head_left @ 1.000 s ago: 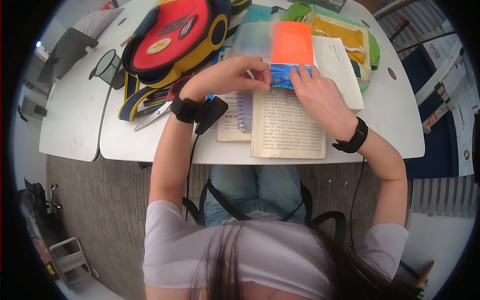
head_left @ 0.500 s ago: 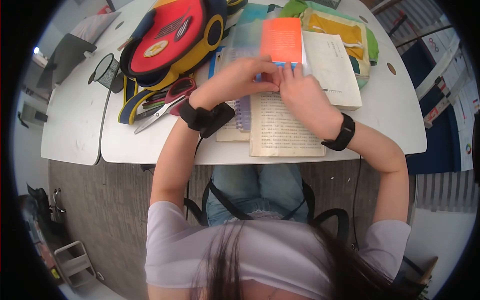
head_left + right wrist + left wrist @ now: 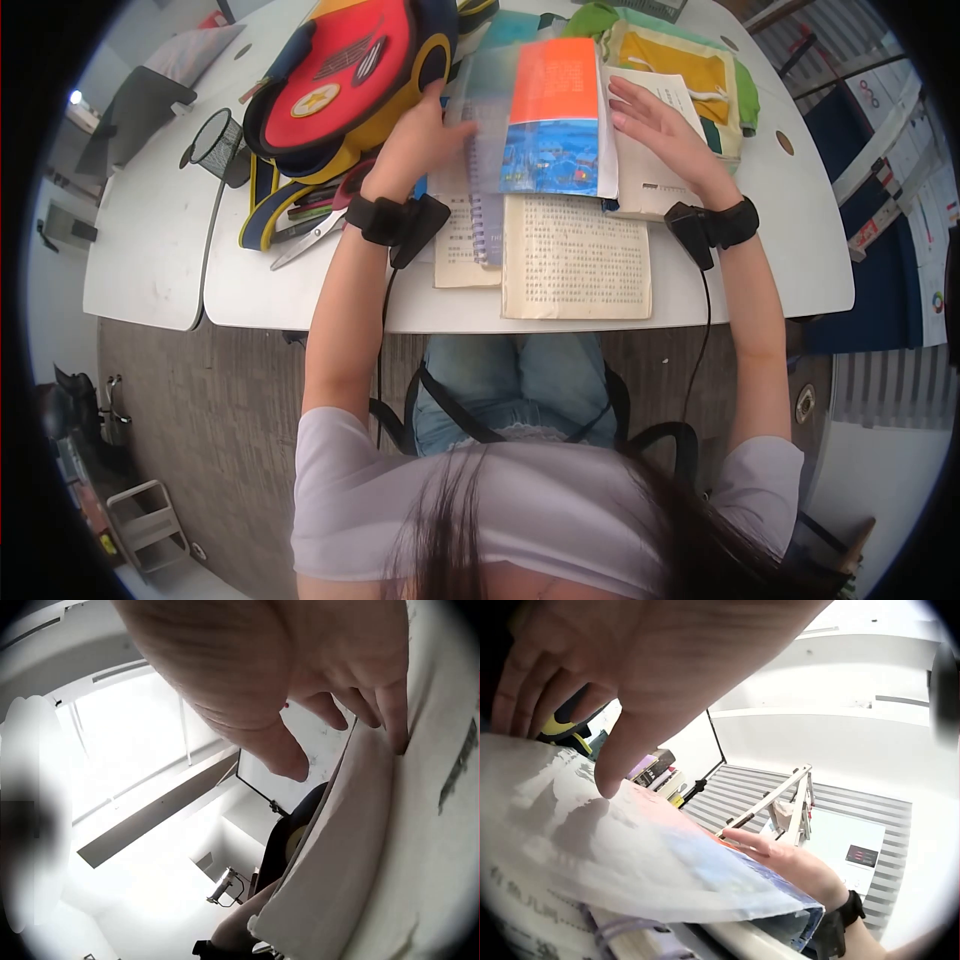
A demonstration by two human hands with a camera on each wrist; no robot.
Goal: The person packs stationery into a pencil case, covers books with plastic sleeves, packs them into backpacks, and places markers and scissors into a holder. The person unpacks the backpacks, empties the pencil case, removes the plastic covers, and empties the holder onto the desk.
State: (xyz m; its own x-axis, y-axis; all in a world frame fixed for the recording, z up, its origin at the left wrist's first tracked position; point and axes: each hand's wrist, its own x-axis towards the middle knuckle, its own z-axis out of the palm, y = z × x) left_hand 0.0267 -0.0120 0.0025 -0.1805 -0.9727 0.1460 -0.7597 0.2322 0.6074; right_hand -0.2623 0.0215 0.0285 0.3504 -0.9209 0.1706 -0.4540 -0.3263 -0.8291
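An orange and blue book (image 3: 553, 155) in a clear plastic cover (image 3: 485, 130) lies on top of other books in the head view. My left hand (image 3: 425, 145) is at the cover's left side, fingers extended; in the left wrist view the thumb and fingers of that hand (image 3: 630, 682) touch the clear sheet (image 3: 570, 840). At the book's right edge is my right hand (image 3: 672, 142), fingers extended, over a white-covered book (image 3: 650, 188). In the right wrist view its fingertips (image 3: 401, 746) touch a pale surface. An open printed book (image 3: 575, 260) lies nearer the table's front edge.
A red, yellow and blue backpack (image 3: 340, 75) stands at the left, with scissors (image 3: 310, 238) and pens beside its strap. A mesh pen holder (image 3: 215, 145) is farther left. Behind the books at the right lies a green and yellow bag (image 3: 680, 62). A spiral notebook (image 3: 487, 225) sits under the cover.
My hands have moved apart from the book's middle, left hand leftward and right hand rightward. The orange and blue cover now shows more fully, with the clear sheet spread to its left.
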